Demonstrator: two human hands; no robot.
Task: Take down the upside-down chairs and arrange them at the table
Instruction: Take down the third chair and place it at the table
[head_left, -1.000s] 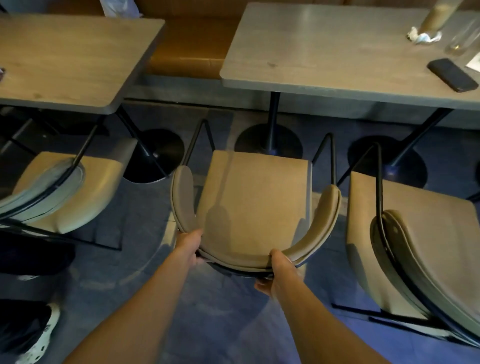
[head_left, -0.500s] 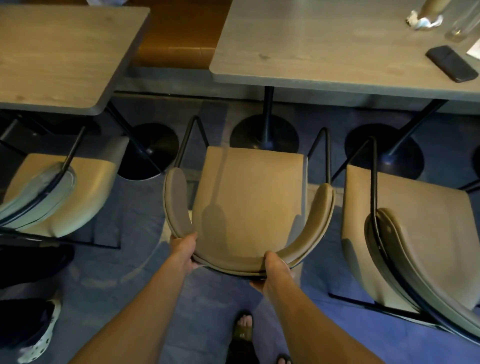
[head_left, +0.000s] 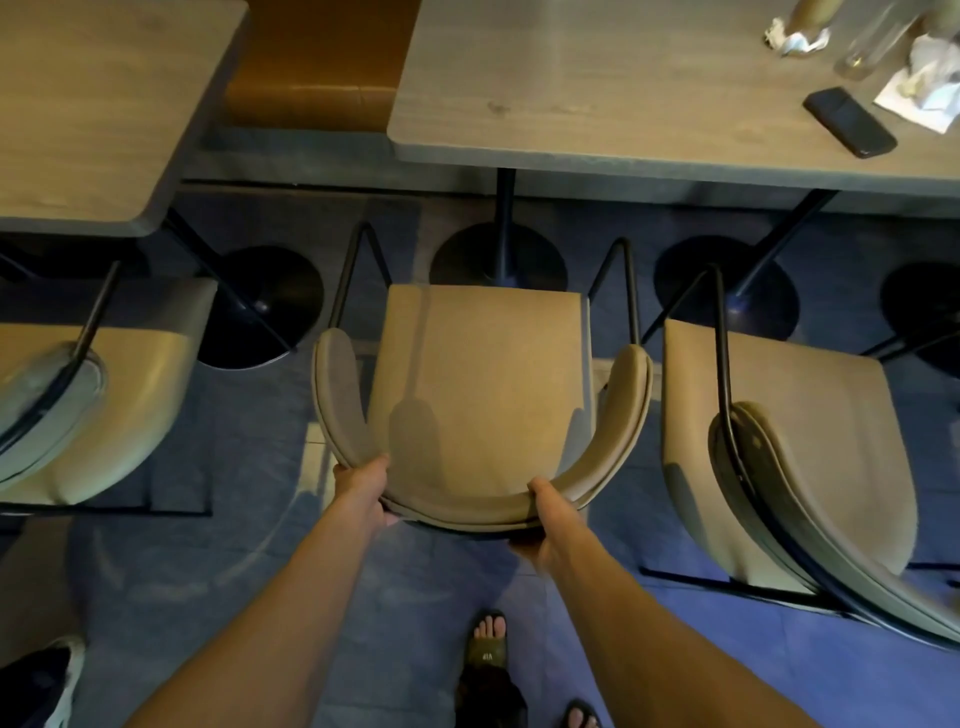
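A tan padded chair (head_left: 483, 384) stands upright on the floor in front of me, its seat facing the grey table (head_left: 623, 88). My left hand (head_left: 363, 488) grips the left part of its curved backrest. My right hand (head_left: 545, 519) grips the backrest's right part from below. The chair's front black legs reach toward the table's round pedestal base (head_left: 498, 260). Two more tan chairs stand upright beside it: one at the right (head_left: 779, 441), one at the left (head_left: 104, 405).
A second wooden table (head_left: 93, 104) is at the left, with a brown bench (head_left: 317, 67) behind. A black phone (head_left: 849, 122), a glass (head_left: 872, 41) and crumpled napkins lie on the grey table. My sandalled foot (head_left: 488, 644) and another person's shoe (head_left: 41, 680) are on the floor.
The view has tilted down and shifted forward; my feet came into view. The chair has edged slightly toward the table, both hands still holding its backrest.
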